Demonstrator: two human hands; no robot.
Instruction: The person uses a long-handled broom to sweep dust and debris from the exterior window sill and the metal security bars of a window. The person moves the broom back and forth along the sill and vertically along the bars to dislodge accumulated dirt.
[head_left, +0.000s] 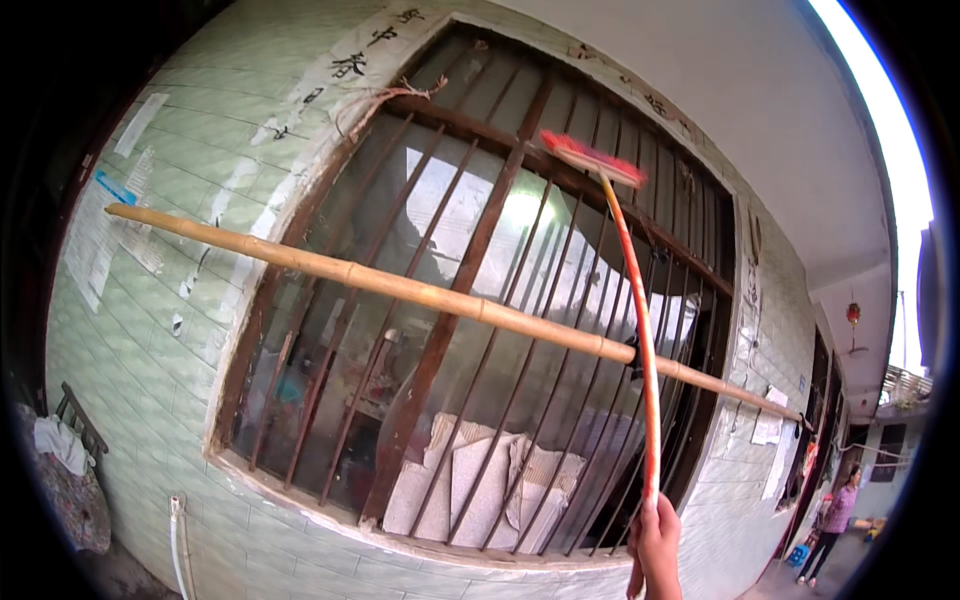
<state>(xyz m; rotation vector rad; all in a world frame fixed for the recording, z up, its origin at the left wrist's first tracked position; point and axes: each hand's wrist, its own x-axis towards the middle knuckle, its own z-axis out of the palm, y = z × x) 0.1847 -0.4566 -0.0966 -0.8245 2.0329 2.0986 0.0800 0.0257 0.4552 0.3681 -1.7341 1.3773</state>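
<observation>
My right hand (658, 544) grips the lower part of a long red-and-orange broom handle (639, 315) at the bottom right. The handle rises, bending in the wide view, to a broom head (592, 159) with red bristles turned up. That head lies over the wooden crossbar (450, 120) of a barred window (480, 300); whether the bristles touch it I cannot tell. A bamboo pole (442, 298) runs across the window, and the handle passes in front of it. My left hand is out of view.
Torn cardboard (480, 480) stands behind the bars. A frayed cord (390, 94) hangs at the window's upper left corner. Green tiled wall (247, 172) surrounds the frame. A white pipe (178, 540) stands at lower left. A person (838, 517) stands far off at right.
</observation>
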